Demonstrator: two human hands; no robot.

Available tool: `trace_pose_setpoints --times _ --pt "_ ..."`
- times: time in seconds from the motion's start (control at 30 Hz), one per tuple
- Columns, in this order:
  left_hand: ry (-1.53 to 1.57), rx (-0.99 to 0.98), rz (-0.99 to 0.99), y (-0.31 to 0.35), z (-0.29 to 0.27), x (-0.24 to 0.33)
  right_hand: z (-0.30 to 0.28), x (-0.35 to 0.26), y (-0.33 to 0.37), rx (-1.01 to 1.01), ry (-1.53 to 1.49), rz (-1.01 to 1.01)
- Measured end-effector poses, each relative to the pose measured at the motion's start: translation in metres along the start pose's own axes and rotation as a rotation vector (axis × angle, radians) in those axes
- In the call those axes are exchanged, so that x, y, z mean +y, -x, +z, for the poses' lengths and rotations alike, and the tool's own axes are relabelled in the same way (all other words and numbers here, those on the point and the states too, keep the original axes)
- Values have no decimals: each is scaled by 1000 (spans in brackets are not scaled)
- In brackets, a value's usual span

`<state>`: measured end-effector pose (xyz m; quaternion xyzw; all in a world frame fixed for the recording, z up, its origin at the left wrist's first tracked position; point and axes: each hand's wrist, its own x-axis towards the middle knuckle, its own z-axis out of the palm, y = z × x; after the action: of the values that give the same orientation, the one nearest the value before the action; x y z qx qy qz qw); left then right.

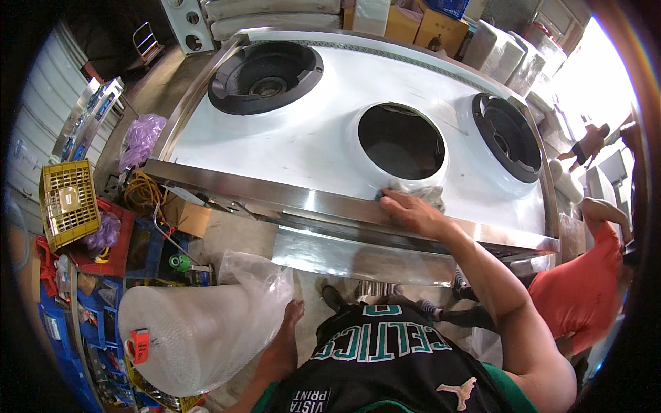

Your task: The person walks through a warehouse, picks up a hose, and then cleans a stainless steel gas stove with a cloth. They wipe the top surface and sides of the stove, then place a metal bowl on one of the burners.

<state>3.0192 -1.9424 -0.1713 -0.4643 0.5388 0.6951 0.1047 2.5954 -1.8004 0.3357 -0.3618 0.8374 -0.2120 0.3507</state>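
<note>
My right hand [411, 212] reaches over the front edge of a large stainless steel wok range [303, 138]. It grips a grey cloth [432, 197] and presses it where the raised ring [352, 148] of the middle burner opening meets the front rim; part of the cloth is hidden under the fingers. Down beside my body hangs my left hand [294, 311], its fingers curled, with nothing visible in it. Black round burner bowls sit in the range's left opening [265, 77] and right opening [507, 138]; the middle opening looks dark inside.
A big roll of bubble wrap [200, 337] stands at my left, near blue bins [58, 330] of parts and a yellow crate [69, 203]. At the right, a person in a red shirt [578, 289] bends close to the range. Wrapped units and cardboard boxes [441, 31] stand behind.
</note>
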Motion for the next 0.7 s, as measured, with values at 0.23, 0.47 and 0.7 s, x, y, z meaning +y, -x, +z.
trace_pose_setpoints --times 0.23,0.47,0.7 --pt "-393 125 -66 15 -1 -30 43 -33 -101 -37 -5 -113" --pt "-383 210 4 25 -2 -41 49 -92 -238 179 32 -74" --pt "-343 199 30 56 -8 -54 142 -176 -305 145 232 -257"
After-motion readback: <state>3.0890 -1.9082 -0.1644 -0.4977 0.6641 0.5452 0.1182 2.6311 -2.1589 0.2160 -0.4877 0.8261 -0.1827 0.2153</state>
